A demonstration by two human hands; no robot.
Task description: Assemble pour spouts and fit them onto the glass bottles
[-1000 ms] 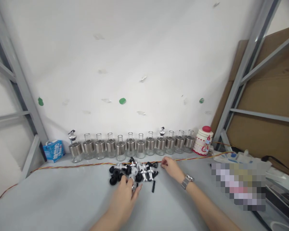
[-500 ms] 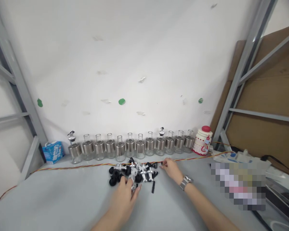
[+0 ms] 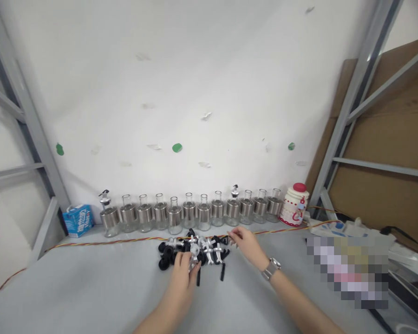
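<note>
My left hand is closed at the near edge of a heap of pourer parts, with a silver pourer spout between thumb and fingers. The heap mixes black caps and silver spouts. Just right of the left thumb lies a narrow black strip; another black strip lies farther right. My right hand, with a watch on its wrist, pinches at the heap's right edge, beside a small black piece. Whatever is between those fingertips is too small to name.
A row of glass bottles with metal sleeves stands along the wall; two carry pourers. A twisted red-yellow wire crosses in front. A blue carton stands left, a red-lidded jar right, and a power strip beyond it.
My right hand has moved slightly left, to the heap's edge. My left thumb has drawn in toward the fingers, and the black strip beside it now shows in full.
</note>
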